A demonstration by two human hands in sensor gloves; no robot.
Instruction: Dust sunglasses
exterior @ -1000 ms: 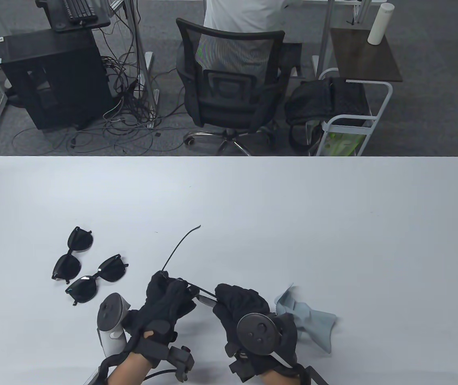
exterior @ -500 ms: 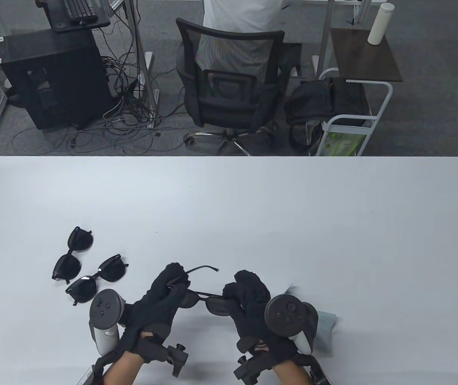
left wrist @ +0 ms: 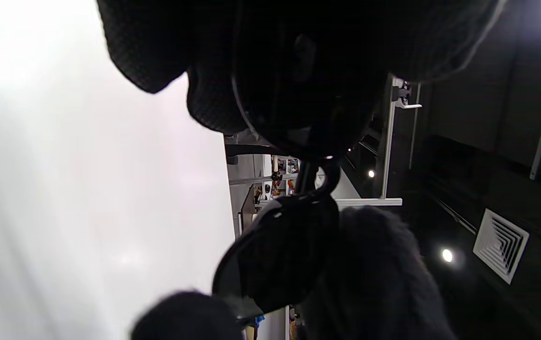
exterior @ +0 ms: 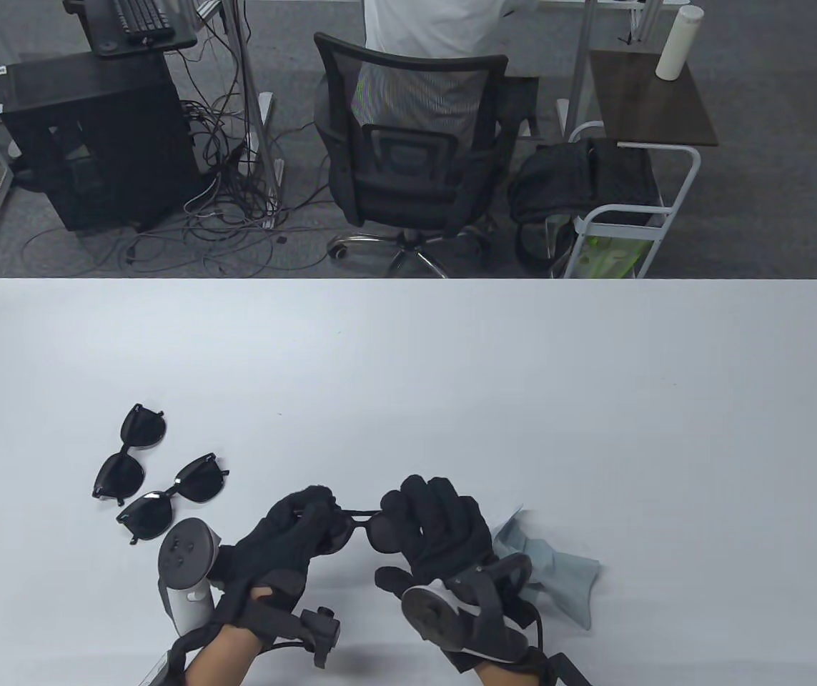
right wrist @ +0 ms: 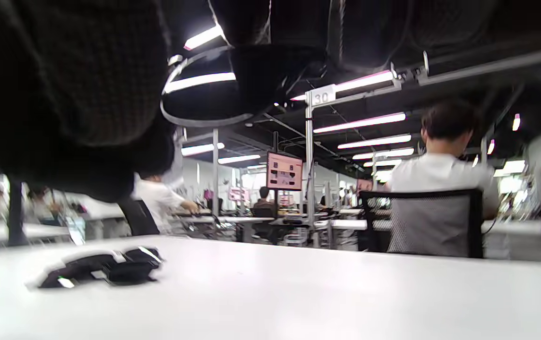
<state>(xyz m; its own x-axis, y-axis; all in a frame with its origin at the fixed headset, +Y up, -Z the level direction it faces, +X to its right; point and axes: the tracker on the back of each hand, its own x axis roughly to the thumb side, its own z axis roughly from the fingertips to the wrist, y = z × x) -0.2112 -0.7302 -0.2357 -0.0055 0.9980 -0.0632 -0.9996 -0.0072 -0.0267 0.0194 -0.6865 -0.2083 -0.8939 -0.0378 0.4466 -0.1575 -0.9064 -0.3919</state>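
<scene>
Sign "30" (right wrist: 321,97) is read on a ceiling post. Sunglasses (exterior: 364,529) are gripped w/ both hands, left (exterior: 286,536) & right (exterior: 437,529), over white bench (exterior: 522,371) at 6 o'clock; office behind.

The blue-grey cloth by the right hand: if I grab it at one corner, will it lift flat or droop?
The cloth lies crumpled in soft folds on the table, so it will probably droop and hang limp. It looks thin, so likely very light. The right hand and left hand both hold sunglasses, so one must let go first.
</scene>
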